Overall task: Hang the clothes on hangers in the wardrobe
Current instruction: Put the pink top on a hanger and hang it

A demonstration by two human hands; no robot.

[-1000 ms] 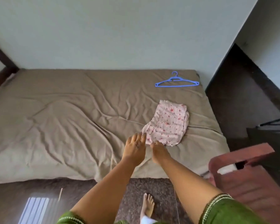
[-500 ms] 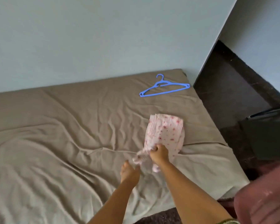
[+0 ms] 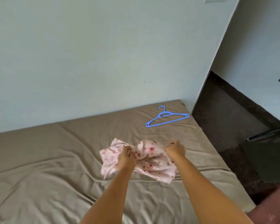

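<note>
Head view | left hand (image 3: 126, 157) and right hand (image 3: 175, 148) each pinch the pink floral garment (image 3: 148, 160), bunched above the bed (image 3: 55, 159) | advice: spread to find the shoulders before reaching for the blue hanger (image 3: 166, 117), lying well apart

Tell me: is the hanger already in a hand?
No, the hanger lies on the bed; both hands grip the garment.

A pale blue-green wall (image 3: 103, 54) filled the upper frame. Below it lay a bed (image 3: 39, 159) under a wrinkled taupe sheet. At right ran dark floor (image 3: 225, 126) and a reddish chair (image 3: 275, 212) at the lower right corner.
</note>
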